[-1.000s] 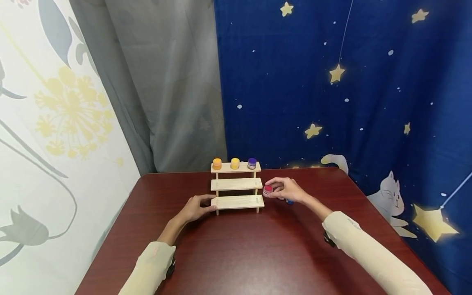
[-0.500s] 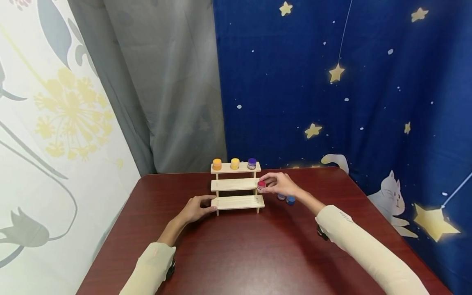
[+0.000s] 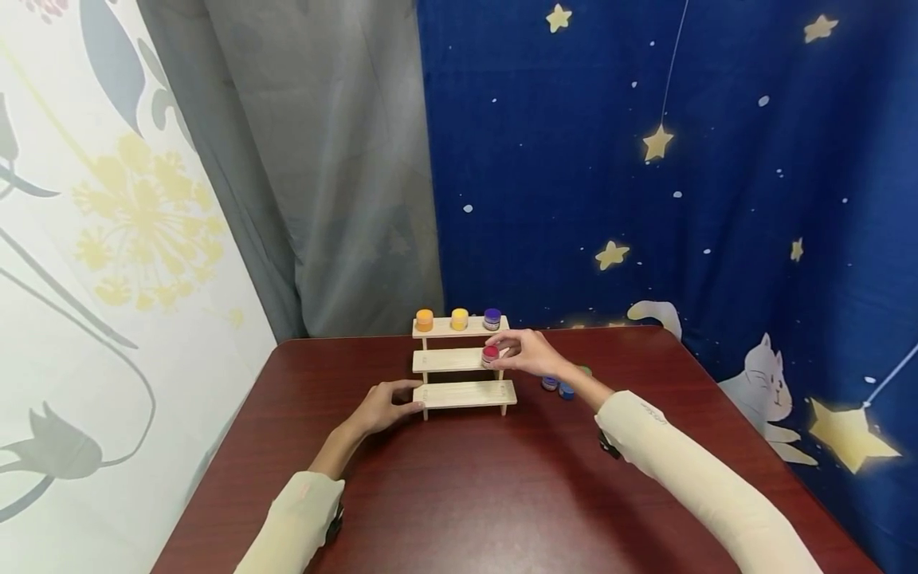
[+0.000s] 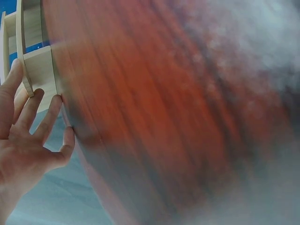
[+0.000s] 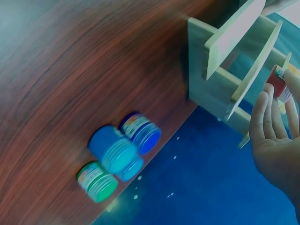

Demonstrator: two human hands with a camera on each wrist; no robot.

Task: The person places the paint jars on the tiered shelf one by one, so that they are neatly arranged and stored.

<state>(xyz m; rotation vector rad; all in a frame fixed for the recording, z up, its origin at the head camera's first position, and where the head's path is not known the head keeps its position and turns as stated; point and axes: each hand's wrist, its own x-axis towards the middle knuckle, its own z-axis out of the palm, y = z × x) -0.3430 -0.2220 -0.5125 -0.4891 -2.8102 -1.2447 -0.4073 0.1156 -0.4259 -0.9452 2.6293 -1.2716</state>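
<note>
Red jar [image 3: 490,354] pinched between its fingers, the right hand [image 3: 528,352] has moved from beside the wooden rack [image 3: 452,361] to the middle shelf's [image 3: 439,361] right end, seemingly beginning that row; the left hand [image 3: 383,407] grips the bottom shelf's [image 3: 464,394] left end.

Red jar [image 3: 490,356] now at middle shelf [image 3: 448,361]

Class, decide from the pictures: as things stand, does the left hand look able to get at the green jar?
Probably not: the left hand is at the left end of the wooden stand, while the green jar lies past its right end, with the right arm also in the way.
</note>
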